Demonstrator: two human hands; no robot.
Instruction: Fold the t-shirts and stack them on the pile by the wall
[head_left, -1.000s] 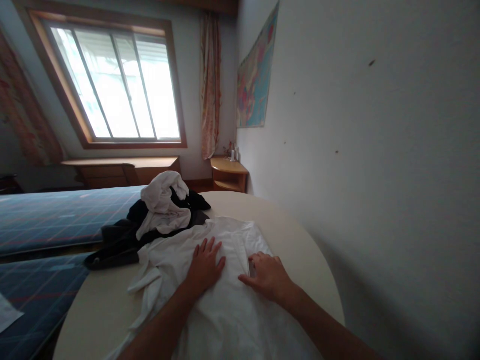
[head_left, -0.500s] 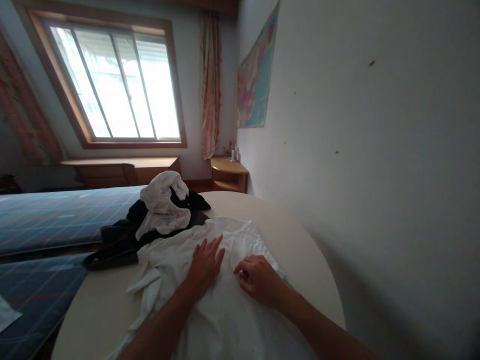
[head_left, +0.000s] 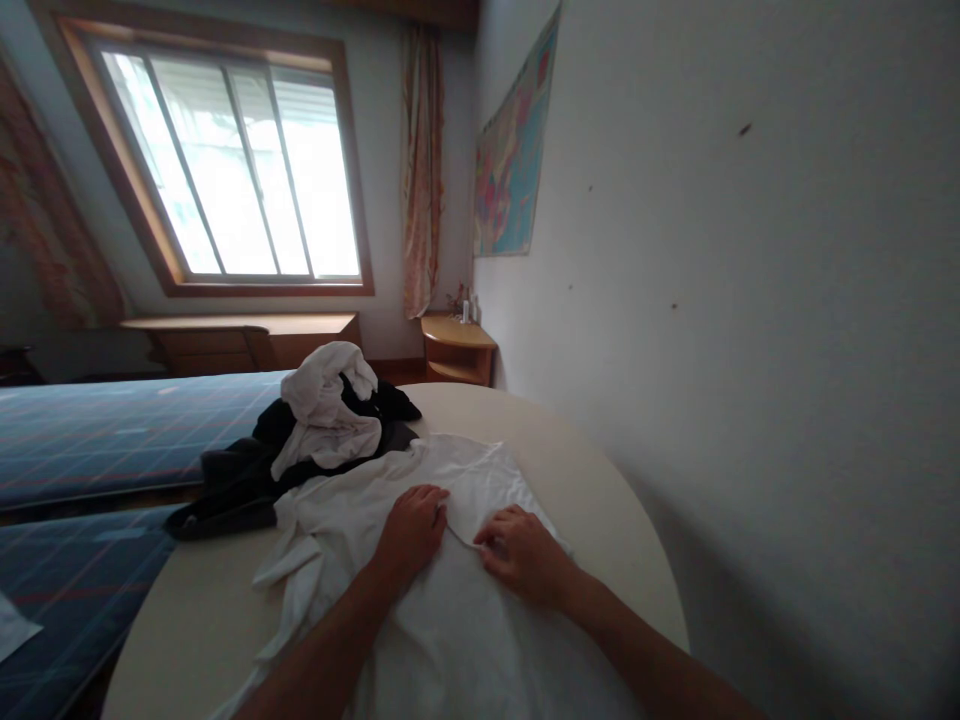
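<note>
A white shirt (head_left: 457, 640) lies spread over the round table, one of its edges showing as a dark line between my hands. My left hand (head_left: 412, 528) is closed at the left end of that edge, fingers bent down over the cloth. At the other end my right hand (head_left: 523, 556) pinches the fabric between thumb and fingers. Both hands rest low on the shirt, a short gap apart. Small wrinkles run through the cloth beyond them.
A heap of black clothing (head_left: 225, 505) with a crumpled pale garment (head_left: 326, 400) on top lies at the table's (head_left: 637, 530) far left. Blue plaid beds (head_left: 135, 420) stand left, a white wall (head_left: 750, 400) right. A small corner cabinet (head_left: 457, 335) is behind.
My left hand's fingers, spread flat before, have curled in and closed on the cloth. My right hand has shifted slightly and pinches the edge. The shirt's edge now stands out between them.
</note>
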